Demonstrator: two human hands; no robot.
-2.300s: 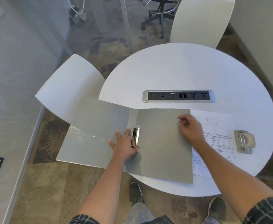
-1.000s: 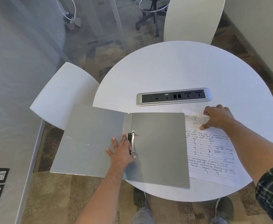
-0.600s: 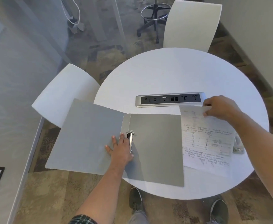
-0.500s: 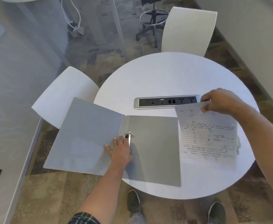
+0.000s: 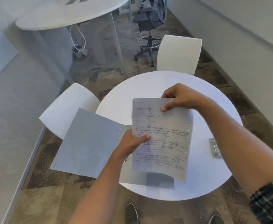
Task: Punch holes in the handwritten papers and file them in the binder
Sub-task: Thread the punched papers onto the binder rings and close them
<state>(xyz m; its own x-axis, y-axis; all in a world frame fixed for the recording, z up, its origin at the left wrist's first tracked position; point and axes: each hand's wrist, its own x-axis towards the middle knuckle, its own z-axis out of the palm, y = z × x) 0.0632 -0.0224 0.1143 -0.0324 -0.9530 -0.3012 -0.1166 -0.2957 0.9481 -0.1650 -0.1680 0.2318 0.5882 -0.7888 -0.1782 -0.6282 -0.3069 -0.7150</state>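
Above the open binder (image 5: 90,143), with left hand (image 5: 131,143) and right hand (image 5: 179,99) both pinching the handwritten papers (image 5: 161,136): square edges, then carry level to hole punch (image 5: 215,147) on counter (image 5: 205,172).

Little legible text

We see blurred, unreadable handwriting on the lined paper (image 5: 162,139) between both hands; far beyond them, a floor-level sign (image 5: 125,8) seems to read "EXIT".

Held paper (image 5: 161,136) screens the binder (image 5: 90,143); table (image 5: 202,175) bare beside the hole punch (image 5: 215,148).
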